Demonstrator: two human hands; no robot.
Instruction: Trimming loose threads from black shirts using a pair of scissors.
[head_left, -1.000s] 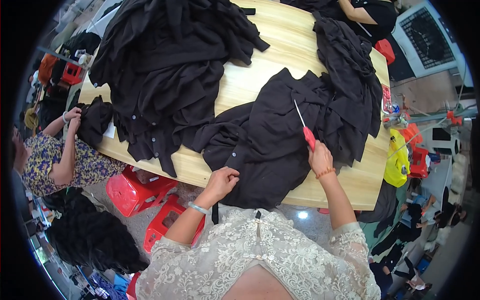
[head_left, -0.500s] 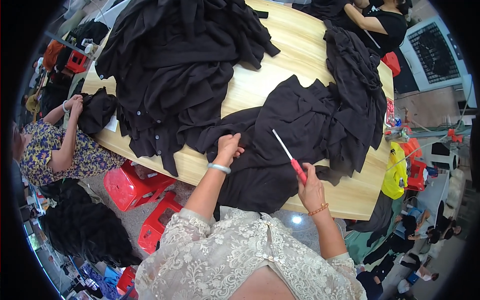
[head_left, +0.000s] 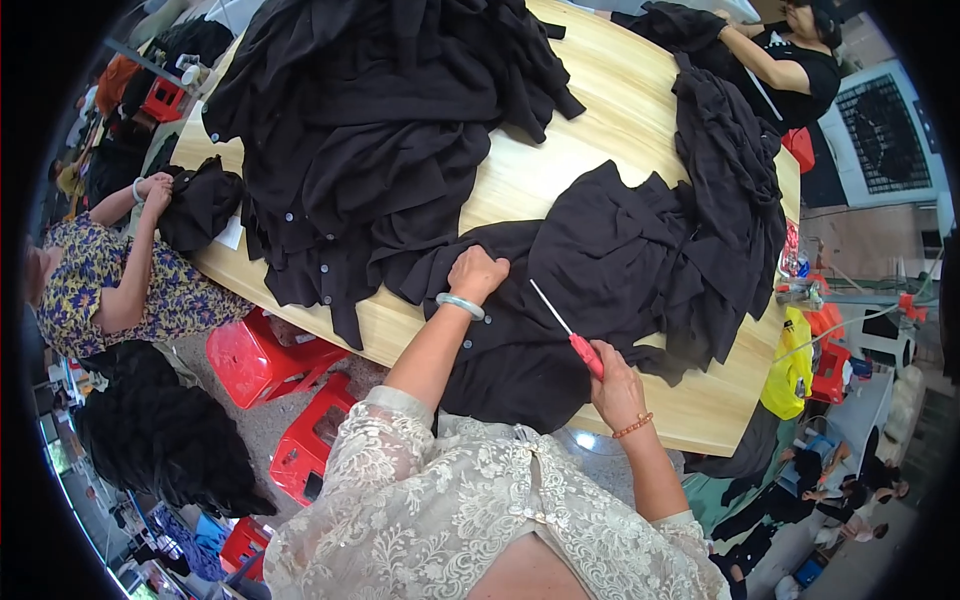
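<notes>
A black buttoned garment (head_left: 515, 370) lies crumpled along the near edge of the table, partly hanging over it towards me. My left hand (head_left: 478, 274) is closed on its cloth, and small buttons show just below the wrist. In my right hand (head_left: 620, 388) I hold a red-handled tool (head_left: 586, 354) with a long thin silver shaft. Its tip points up and left over the black cloth; whether it touches cannot be told. More bunched black cloth (head_left: 610, 235) lies beyond the tool.
A large heap of black garments (head_left: 370, 150) covers the left of the wooden table (head_left: 515, 185). Another black bundle (head_left: 730, 180) lies along the right. Co-workers handle dark cloth at far left and upper right. Red stools (head_left: 245, 365) stand at the left.
My left hand has moved slightly up with the cloth, and buttons now show beside it. The red-handled tool has shifted a little left and down with my right hand.
</notes>
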